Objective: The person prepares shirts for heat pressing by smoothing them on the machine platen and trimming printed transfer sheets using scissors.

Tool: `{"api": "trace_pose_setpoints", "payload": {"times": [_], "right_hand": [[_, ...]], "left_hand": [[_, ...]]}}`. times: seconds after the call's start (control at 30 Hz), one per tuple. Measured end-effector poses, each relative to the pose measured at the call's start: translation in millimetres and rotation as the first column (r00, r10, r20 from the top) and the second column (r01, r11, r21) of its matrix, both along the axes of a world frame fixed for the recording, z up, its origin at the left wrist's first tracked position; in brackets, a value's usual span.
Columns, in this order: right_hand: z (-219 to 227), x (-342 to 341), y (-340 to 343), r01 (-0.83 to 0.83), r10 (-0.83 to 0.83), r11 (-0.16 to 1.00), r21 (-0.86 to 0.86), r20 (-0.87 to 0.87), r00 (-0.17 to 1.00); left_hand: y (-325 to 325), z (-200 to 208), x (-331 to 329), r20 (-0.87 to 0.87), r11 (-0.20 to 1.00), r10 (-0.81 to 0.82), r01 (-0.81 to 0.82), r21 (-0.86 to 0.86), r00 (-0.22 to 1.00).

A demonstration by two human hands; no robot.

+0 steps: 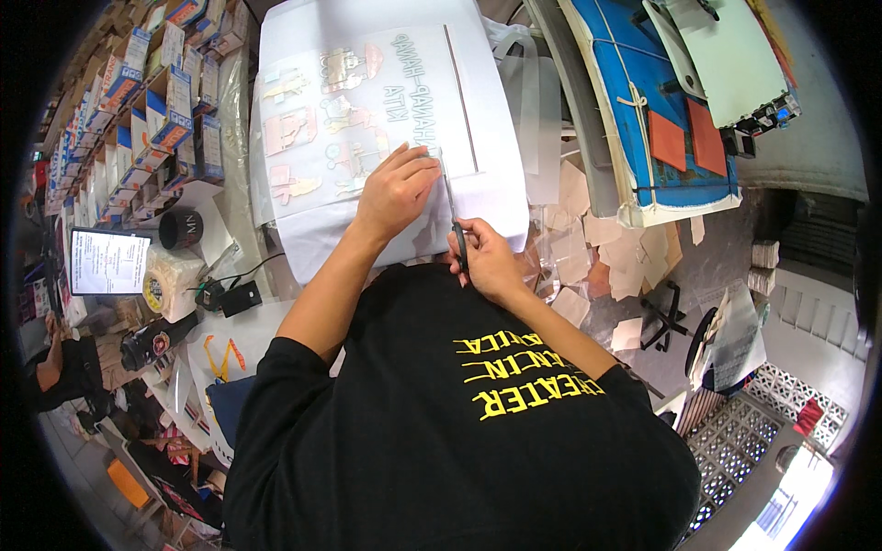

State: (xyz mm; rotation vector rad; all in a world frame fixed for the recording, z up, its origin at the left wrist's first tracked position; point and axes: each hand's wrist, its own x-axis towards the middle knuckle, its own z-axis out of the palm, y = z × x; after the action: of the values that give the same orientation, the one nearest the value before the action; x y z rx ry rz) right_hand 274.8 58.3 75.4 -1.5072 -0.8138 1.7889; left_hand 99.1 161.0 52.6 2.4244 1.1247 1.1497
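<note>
On a white-covered table (496, 216) lies a pale, see-through printed sheet (322, 115) with pastel drawings and lettering. My left hand (398, 193) rests on its near right part, fingers bent and pressed together on the sheet by the lettering. In my right hand (487, 262), near the table's front edge, is a pair of scissors (449, 197) with black handles. My fingers wrap round the handles. The long blades point away from me, along the sheet, and their tips reach beside my left fingertips. Exactly where the blades meet the sheet I cannot tell.
Stacked cardboard boxes (170, 119) line the left side. A tablet-like screen (108, 262), a black mug (181, 228) and a tape roll (170, 280) stand at left. Paper scraps (629, 262) cover the floor at right, below a blue-topped press or frame (634, 101). Another person's arm shows far left.
</note>
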Motion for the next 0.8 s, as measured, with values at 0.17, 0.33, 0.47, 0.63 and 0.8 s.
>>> {"api": "trace_pose_setpoints", "payload": {"times": [0.17, 0.33, 0.47, 0.63, 0.8], "right_hand": [[3, -7, 5, 0.015, -0.016, 1.000, 0.007, 0.035, 0.999], [10, -12, 37, 0.072, -0.072, 0.997, -0.010, 0.008, 0.997], [11, -11, 37, 0.072, -0.072, 0.997, -0.019, 0.020, 0.997], [14, -13, 39, 0.079, -0.078, 0.997, -0.009, 0.024, 0.997], [18, -13, 63, 0.101, -0.101, 0.995, 0.006, 0.013, 0.995]], "left_hand": [[-5, 4, 1, 0.013, 1.000, 0.006, -0.006, 0.000, 1.000], [-16, 15, 2, 0.068, 1.000, -0.009, 0.008, 0.004, 0.998], [-21, 14, 3, 0.073, 1.000, -0.005, 0.006, -0.001, 0.997], [-27, 12, 3, 0.108, 1.000, -0.011, 0.011, 0.002, 0.994], [-33, 19, 2, 0.120, 1.000, -0.020, 0.019, 0.007, 0.993]]}}
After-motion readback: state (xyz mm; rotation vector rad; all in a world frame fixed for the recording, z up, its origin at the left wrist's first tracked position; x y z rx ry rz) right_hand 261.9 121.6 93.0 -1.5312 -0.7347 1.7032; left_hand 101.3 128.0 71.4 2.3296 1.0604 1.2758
